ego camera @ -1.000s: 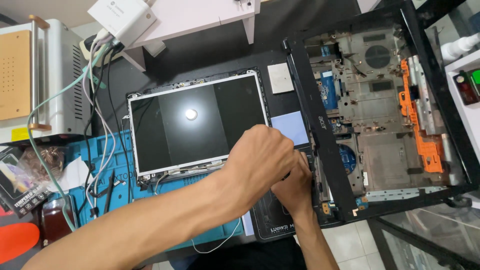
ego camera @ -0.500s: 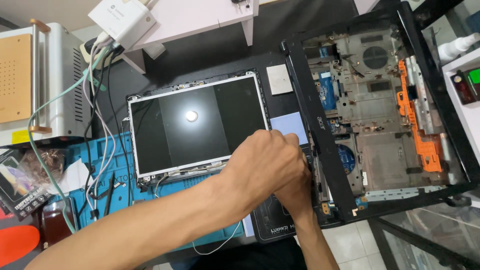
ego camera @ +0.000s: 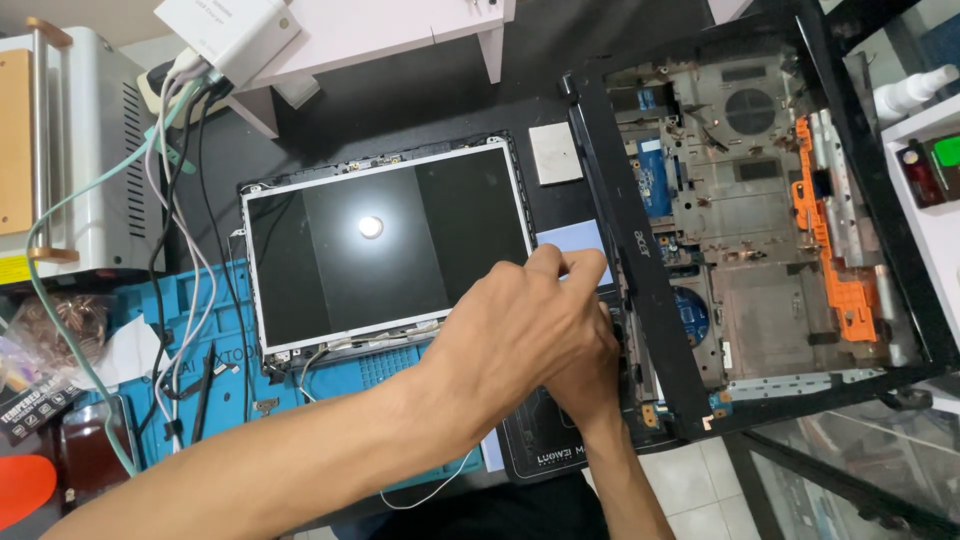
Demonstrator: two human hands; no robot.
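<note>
My left hand reaches in from the lower left, its fingers bunched together beside a pale blue pad and the black front bar of an opened laptop base. My right hand comes up from below and lies mostly hidden under the left one, against the same black bar. Whatever the fingers pinch is covered. A bare screen panel with a silver rim lies flat just left of both hands.
A grey square pad lies above the blue one. Left of the screen panel are a blue work mat, loose cables, a white adapter and a metal machine. A white shelf stands at the right.
My left hand has shifted slightly up and right, its fingertips now at the edge of the pale blue pad. The right hand stays under it.
</note>
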